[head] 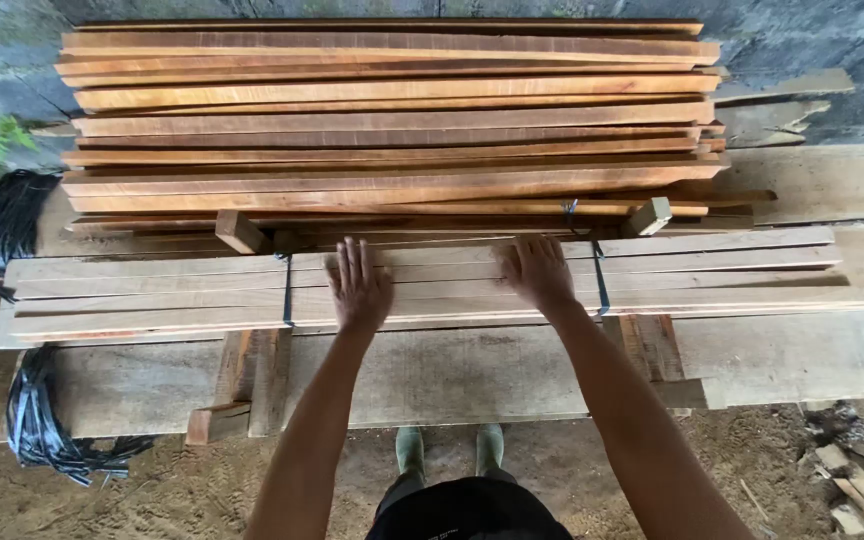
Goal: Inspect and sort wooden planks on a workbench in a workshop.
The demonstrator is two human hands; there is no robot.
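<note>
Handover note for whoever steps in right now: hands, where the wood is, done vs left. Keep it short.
Left hand: open, flat on the pale strapped bundle.
Right hand: open, flat on the same bundle, nearer the right strap.
Bundle lies across grey boards, in front of the taller stack of reddish planks.
Done: both straps on, left strap included.
Left: bundle not lifted or gripped.

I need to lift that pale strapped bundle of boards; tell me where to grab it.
Probably grip the bundle of boards from its near long edge, between the two straps, where the left hand and right hand lie flat. It is long and thin, so a spread, centred hold should keep it level.
</note>
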